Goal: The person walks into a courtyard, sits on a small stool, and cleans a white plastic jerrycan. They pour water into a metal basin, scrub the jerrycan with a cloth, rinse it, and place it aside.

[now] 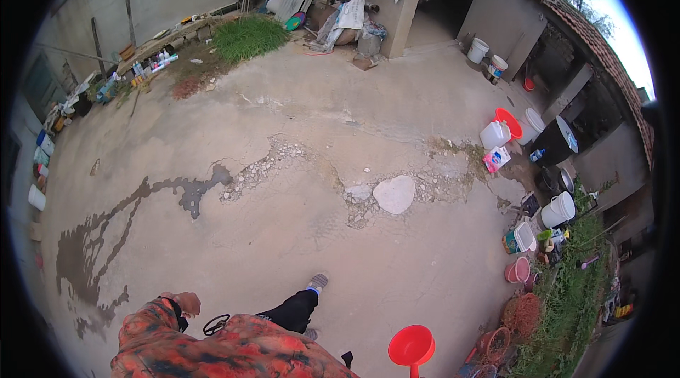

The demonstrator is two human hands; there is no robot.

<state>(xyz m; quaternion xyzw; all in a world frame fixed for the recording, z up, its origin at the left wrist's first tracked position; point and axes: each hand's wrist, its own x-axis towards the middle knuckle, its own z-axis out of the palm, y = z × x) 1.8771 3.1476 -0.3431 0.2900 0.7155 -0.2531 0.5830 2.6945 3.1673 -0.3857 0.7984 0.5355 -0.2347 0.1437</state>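
My left hand [187,304] hangs beside the camouflage-patterned jacket [234,350], its fingers curled in loosely and nothing showing in them. A dark loop of cord [216,325] lies near it against the jacket. At the bottom edge, to the right of my body, a red plastic dipper [411,344] appears with its round bowl facing up. No water can be made out in the bowl. The dipper's handle runs out of the picture, and my right hand is out of sight, so what grips the handle is hidden.
Ahead lies cracked concrete with loose rubble and a pale flat stone [394,195]. Wet streaks [81,258] mark the left. At right stand white buckets [558,209], a white jug [495,135], a red basin [508,123] and a dark barrel [556,140]. Sacks [348,13] lean by the far wall.
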